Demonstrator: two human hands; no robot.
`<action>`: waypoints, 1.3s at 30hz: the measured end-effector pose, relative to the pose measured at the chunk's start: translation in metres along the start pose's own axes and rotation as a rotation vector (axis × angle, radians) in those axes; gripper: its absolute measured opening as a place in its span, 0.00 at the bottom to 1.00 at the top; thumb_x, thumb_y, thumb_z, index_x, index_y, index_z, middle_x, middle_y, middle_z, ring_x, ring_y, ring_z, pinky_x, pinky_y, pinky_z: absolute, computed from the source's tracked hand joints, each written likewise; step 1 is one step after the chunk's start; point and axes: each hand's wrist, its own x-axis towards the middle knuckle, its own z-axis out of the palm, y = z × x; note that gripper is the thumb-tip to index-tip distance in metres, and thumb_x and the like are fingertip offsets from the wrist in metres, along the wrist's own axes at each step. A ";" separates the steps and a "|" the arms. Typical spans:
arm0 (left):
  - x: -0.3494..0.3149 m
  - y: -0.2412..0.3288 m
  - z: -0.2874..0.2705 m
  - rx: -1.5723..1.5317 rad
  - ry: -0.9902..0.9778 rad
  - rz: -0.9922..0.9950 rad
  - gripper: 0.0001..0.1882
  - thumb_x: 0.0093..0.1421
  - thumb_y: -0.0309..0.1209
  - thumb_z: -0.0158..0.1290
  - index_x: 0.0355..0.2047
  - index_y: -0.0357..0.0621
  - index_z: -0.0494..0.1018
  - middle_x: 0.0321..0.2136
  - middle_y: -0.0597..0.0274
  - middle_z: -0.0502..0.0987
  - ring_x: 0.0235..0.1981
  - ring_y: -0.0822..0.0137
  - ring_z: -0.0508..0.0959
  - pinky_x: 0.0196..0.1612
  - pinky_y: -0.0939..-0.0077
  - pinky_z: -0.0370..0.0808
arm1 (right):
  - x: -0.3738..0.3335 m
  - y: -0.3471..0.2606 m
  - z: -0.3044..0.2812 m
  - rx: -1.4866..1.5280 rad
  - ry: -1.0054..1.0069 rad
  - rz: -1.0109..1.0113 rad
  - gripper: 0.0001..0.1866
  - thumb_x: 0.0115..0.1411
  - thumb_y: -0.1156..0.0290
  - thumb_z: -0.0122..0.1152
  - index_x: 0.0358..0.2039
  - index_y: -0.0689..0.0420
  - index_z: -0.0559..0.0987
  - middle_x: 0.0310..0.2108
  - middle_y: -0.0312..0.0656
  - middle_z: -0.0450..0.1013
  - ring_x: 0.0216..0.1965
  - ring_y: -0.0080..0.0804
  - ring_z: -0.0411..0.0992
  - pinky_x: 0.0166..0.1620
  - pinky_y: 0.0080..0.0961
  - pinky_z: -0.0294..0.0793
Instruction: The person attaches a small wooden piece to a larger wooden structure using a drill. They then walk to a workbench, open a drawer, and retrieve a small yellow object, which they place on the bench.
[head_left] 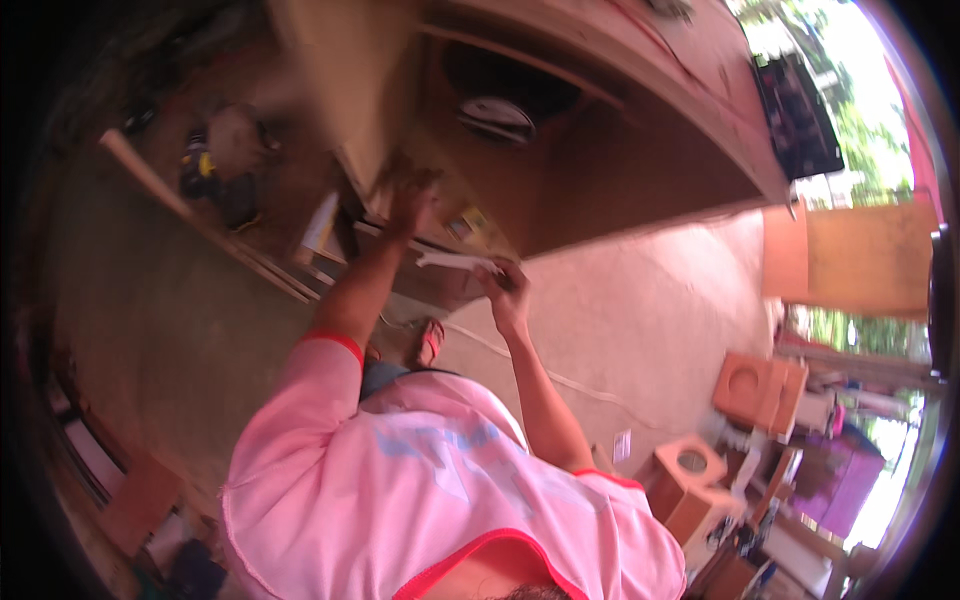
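The large open wooden box (640, 180) stands ahead of the person, a pale strip (455, 261) at its near edge. The right hand (505, 285) seems to pinch the strip's end; an uneven pull could tear it. The left hand (412, 200) is blurred, its grip unclear; the tall board (350, 80) beside it, if unsupported, might topple. The floor cable (580, 385) could snag a foot.

Large open wooden box (630, 165): brown, darker inside, pinkish on top. Long flat blurred wooden board (350, 80): plain tan. Thin narrow strip (455, 261): white. Loose short-sleeved pink shirt (310, 500): red at neck and sleeve edges, pale blue print across it. Strappy sandal (431, 343): red. Black power tool (197, 172): yellow patches. Smooth floor (640, 300): greyish left, pinkish right. Boxy purple item (845, 480): plain.
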 end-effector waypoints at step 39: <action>-0.134 0.099 -0.167 -0.982 0.025 -0.679 0.11 0.67 0.30 0.59 0.44 0.35 0.75 0.32 0.61 0.83 0.35 0.74 0.82 0.36 0.80 0.79 | 0.010 0.046 0.062 0.314 -0.488 0.089 0.12 0.68 0.63 0.62 0.46 0.58 0.79 0.34 0.29 0.73 0.36 0.18 0.66 0.43 0.19 0.66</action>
